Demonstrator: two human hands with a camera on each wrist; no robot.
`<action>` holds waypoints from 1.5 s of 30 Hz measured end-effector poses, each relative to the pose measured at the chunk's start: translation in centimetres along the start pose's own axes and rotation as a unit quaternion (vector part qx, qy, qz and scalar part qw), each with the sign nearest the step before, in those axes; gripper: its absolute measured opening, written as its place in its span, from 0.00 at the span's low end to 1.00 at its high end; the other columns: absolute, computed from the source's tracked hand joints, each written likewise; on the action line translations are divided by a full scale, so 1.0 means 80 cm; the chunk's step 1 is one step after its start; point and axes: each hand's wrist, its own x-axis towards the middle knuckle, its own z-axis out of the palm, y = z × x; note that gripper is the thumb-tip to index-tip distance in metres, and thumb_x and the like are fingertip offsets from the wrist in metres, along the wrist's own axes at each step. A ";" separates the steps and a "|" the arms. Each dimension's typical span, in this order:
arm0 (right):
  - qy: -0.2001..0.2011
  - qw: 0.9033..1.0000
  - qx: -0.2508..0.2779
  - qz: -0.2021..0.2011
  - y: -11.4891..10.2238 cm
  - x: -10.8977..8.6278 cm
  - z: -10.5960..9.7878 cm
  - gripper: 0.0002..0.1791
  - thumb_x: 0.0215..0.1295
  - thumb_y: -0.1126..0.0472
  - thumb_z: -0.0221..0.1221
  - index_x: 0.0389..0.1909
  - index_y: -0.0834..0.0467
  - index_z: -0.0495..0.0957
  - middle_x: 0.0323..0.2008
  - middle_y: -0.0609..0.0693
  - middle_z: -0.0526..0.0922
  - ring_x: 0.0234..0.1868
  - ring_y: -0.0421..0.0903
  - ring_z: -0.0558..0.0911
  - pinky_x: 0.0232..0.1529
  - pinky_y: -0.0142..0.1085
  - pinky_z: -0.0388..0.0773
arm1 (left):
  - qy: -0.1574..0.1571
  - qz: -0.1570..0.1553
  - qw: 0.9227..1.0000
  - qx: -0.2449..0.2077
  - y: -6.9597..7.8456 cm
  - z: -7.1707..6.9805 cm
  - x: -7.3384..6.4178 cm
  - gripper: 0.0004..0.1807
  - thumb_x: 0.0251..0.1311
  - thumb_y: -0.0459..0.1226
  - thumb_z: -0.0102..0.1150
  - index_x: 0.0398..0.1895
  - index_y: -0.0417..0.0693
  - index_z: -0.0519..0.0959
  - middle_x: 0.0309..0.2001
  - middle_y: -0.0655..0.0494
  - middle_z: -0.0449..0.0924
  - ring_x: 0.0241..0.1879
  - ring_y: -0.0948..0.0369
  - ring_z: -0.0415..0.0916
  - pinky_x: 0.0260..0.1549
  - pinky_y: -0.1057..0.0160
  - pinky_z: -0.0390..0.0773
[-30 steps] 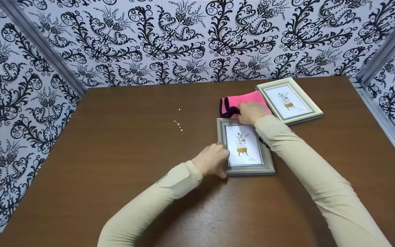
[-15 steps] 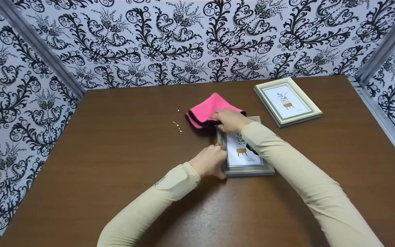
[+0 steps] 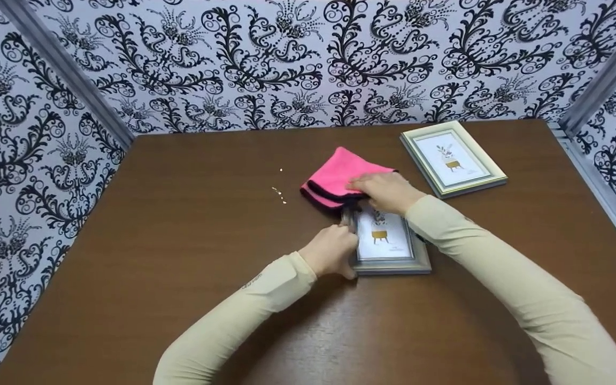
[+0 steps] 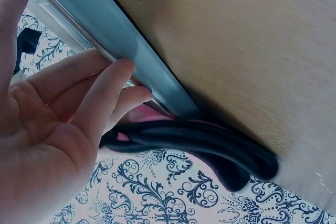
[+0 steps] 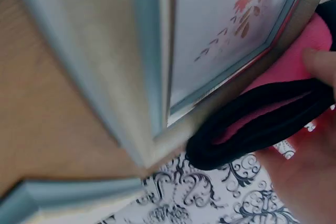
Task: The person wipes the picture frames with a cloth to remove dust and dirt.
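Near frame: lies flat on the table, its border hidden along the far side by cloth and hand; the top of its print is covered too.
Cloth: pink with dark edging, folded, over the near frame's far left corner; how much touches the frame is hard to tell.
Right hand: reaches in from the right, palm down over the cloth, fingers pointing left — a closed grip, the fold between thumb and fingers; cut off at the right in its own wrist view.
Left hand: at the near frame's left edge, knuckles up, thumb by the near corner — fingers bent against the side, a firm hold; the thumb runs out of the left wrist view.
Dark shape: upper left of the left wrist view, too unclear to name.
Far frame: face up, set askew, behind and right, apart from the cloth.
Specks: pale, left of the cloth, too small to identify.
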 end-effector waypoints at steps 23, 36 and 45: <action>0.033 0.977 -0.096 0.186 -0.047 -0.014 0.004 0.03 0.47 0.70 0.62 0.23 0.64 0.77 0.22 0.59 0.78 0.25 0.58 0.79 0.24 0.51 0.76 | 0.005 0.008 0.999 0.033 0.004 0.000 -0.002 0.22 0.29 0.50 0.79 0.23 0.48 0.80 0.29 0.54 0.79 0.30 0.57 0.76 0.31 0.59 0.82; 0.052 0.992 0.114 0.023 -0.056 0.008 0.004 0.13 0.58 0.70 0.60 0.44 0.61 0.82 0.38 0.55 0.84 0.41 0.54 0.81 0.48 0.49 0.75 | 0.011 0.023 1.000 0.013 0.000 0.001 0.001 0.19 0.30 0.47 0.78 0.21 0.47 0.80 0.26 0.54 0.80 0.25 0.55 0.79 0.28 0.59 0.81; 0.059 0.994 0.091 -0.012 -0.024 -0.019 0.006 0.15 0.60 0.70 0.60 0.49 0.61 0.81 0.47 0.56 0.83 0.50 0.56 0.80 0.55 0.47 0.73 | 0.011 0.008 1.000 0.021 0.003 0.000 -0.002 0.19 0.30 0.47 0.78 0.23 0.47 0.80 0.29 0.53 0.80 0.29 0.55 0.80 0.29 0.58 0.82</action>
